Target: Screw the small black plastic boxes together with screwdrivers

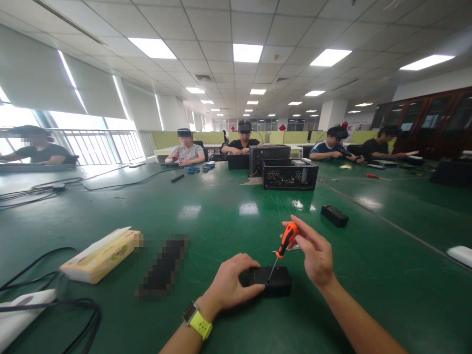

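Observation:
A small black box [279, 283] lies on the green table in front of me. My left hand [234, 280], with a yellow-banded watch on its wrist, grips the box's left end between thumb and fingers. In my right hand [316, 250] is a screwdriver [286, 239] with an orange and black handle, held by the fingertips. Its shaft slants down to the left, and the tip meets the top of the box close to my left thumb. Behind the box, partly hidden by the right hand, lies a small thin item that I cannot make out.
Another black box [335, 216] rests at the right. To the left are a tissue pack [101, 255], a blurred dark flat object [164, 268], a white power strip [25, 314] and black cables. Open computer cases [290, 176] stand farther back. Several people sit around the table.

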### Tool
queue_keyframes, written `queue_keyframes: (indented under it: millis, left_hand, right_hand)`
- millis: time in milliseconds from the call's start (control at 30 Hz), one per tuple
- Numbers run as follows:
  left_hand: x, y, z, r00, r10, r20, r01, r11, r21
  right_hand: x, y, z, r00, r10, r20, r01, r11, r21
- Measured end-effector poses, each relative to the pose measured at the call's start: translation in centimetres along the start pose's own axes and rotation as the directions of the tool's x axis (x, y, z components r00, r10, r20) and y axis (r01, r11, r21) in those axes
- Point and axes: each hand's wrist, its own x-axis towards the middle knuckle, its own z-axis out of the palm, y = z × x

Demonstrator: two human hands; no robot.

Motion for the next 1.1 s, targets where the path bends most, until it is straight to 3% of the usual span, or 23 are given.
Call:
queue_keyframes:
  millis: [200,567,633,700,767,833,867,900,967,1033,1100]
  left_hand:
    - [0.0,0.0,0.0,1.0,0.0,-0.003,0.0,1.0,-0.001]
    - [0.0,-0.2,0.2,1.0,0.011,-0.005,-0.011,1.0,-0.01]
    - [0.0,-0.2,0.2,1.0,0.006,-0.004,-0.006,1.0,-0.006]
    - [-0.1,-0.2,0.1,1.0,-0.004,-0.003,0.004,1.0,-0.002]
    - [-0.1,-0.2,0.1,1.0,-0.008,-0.005,0.008,1.0,-0.003]
    - [-0.1,-0.2,0.0,1.0,-0.007,-0.005,0.007,1.0,-0.006]
    - [-0.1,-0.1,0.0,1.0,-0.005,-0.004,0.005,1.0,-0.007]
    - [-0.1,-0.1,0.0,1.0,-0.004,-0.002,0.004,1.0,-0.008]
    - [-0.1,0.0,-0.1,1.0,-0.006,0.002,0.006,1.0,-0.01]
    - [-0.1,0.1,0.0,1.0,-0.007,0.0,0.007,1.0,-0.017]
    - [-0.1,0.2,0.1,1.0,-0.004,-0.008,0.004,0.999,-0.032]
  right_hand:
    - [0.3,-0.1,0.2,0.996,-0.082,-0.026,0.08,0.994,-0.075]
    - [-0.2,-0.3,1.1,0.995,0.101,0.029,-0.103,0.991,0.086]
    - [0.2,-0.5,0.9,0.992,0.127,-0.027,-0.122,0.984,0.128]
    - [1.0,-0.4,-0.1,0.982,0.085,-0.168,-0.066,0.991,0.117]
    - [1.8,-0.1,-1.7,0.957,0.012,-0.29,-0.031,0.997,-0.064]
    - [2.5,0.6,-3.4,0.965,0.056,-0.257,-0.163,0.895,-0.416]
    - [2.8,1.1,-4.2,0.967,0.176,-0.183,-0.251,0.767,-0.59]
    - [3.0,1.7,-4.8,0.938,0.327,-0.116,-0.305,0.617,-0.725]
    - [3.1,2.9,-5.7,0.812,0.583,-0.037,-0.32,0.39,-0.863]
    - [3.0,4.0,-6.1,0.721,0.693,-0.023,-0.322,0.305,-0.896]
    - [2.9,5.0,-6.2,0.676,0.736,-0.035,-0.338,0.267,-0.902]
